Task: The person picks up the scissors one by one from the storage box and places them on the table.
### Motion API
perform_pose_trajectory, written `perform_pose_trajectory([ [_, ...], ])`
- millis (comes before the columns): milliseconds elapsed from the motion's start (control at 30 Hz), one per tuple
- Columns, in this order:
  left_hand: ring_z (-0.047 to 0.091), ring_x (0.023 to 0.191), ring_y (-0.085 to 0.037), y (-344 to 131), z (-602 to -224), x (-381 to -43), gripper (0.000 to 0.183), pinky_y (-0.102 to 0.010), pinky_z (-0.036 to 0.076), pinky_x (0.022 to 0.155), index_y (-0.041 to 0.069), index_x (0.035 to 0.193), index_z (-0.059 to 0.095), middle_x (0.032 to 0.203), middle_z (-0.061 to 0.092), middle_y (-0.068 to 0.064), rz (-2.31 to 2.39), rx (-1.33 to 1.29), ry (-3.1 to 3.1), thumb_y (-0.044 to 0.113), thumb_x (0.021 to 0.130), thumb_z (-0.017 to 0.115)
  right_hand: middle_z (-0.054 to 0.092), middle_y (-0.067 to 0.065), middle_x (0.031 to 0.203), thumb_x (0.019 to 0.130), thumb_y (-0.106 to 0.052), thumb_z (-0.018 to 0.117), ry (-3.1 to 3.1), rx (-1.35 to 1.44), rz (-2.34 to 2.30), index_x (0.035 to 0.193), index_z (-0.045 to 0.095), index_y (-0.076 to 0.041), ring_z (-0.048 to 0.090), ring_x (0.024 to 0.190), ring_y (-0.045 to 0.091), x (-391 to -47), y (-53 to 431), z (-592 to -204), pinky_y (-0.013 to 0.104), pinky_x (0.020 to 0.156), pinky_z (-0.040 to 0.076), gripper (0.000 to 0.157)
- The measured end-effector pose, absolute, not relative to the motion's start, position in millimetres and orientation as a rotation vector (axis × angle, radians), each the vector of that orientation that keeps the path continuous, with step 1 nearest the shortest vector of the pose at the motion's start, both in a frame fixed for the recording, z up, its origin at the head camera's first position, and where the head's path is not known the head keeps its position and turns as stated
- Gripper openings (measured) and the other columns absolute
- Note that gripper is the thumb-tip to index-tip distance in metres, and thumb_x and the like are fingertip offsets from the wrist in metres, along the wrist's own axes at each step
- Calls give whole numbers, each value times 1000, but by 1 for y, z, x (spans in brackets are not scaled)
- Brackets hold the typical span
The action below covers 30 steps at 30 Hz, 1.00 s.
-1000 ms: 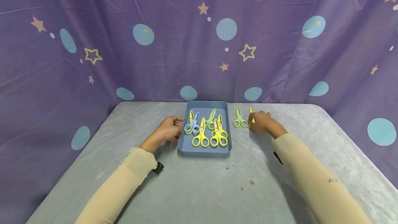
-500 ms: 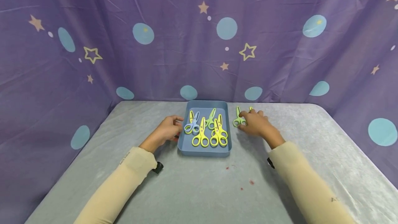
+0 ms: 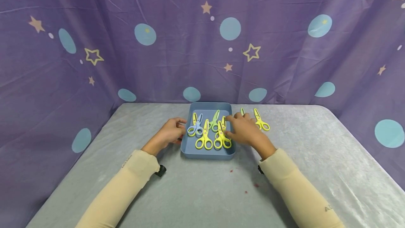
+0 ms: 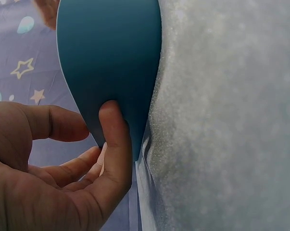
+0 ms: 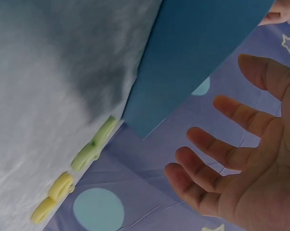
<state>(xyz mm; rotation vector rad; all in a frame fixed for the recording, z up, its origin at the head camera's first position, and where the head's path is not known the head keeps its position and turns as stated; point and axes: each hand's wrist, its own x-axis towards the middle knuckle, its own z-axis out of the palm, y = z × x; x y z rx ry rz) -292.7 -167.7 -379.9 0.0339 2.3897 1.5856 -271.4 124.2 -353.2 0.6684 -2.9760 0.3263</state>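
A blue-grey tray (image 3: 207,153) lies on the table with several children's scissors in it: yellow scissors (image 3: 204,143), green scissors (image 3: 216,117) and light blue scissors (image 3: 198,121) among them. My left hand (image 3: 171,131) rests at the tray's left side; the left wrist view shows one fingertip (image 4: 112,113) against its outer wall. Over the tray's right rim hovers my right hand (image 3: 245,130), its fingers spread with nothing between them, as the right wrist view confirms. Green scissors (image 5: 94,143) lie on the table right of the tray, mostly hidden by that hand in the head view.
Yellow scissors (image 3: 261,120) lie on the table farther right. A grey-white cloth (image 3: 202,192) covers the table and bears a few small red marks (image 3: 256,185). Behind and at the sides hangs a purple curtain (image 3: 177,66) with stars and blue spots.
My right hand has moved left from the yellow scissors, across the green scissors, to the tray's right rim. It carries nothing. The left hand, the tray and the scissors have stayed put.
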Motion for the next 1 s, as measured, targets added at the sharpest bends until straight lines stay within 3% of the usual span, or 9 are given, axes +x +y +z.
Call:
perform_pose_trajectory([
  [267,64,91,-34,-168,-378,-292,53,-41,58,65,3,146,44,119,57,-20,1583,26,2389,1,93,51,55,17,124,95,-42,67,-2945,787,258,143,54,-16,46,101,37,-263,95,-354,53,81,41,57],
  [567,64,89,-31,-168,-379,-291,54,-42,58,65,2,147,44,119,58,-20,1582,35,2387,1,93,50,52,20,133,94,-45,67,-2954,816,198,143,55,-18,44,118,47,-260,58,-362,59,91,41,57],
  [1000,64,88,-31,-168,-380,-291,52,-42,58,65,3,145,46,119,59,-20,1577,30,2405,0,94,51,58,21,123,90,-41,72,-2980,752,163,131,61,-12,53,110,43,-260,21,-372,55,90,45,52],
])
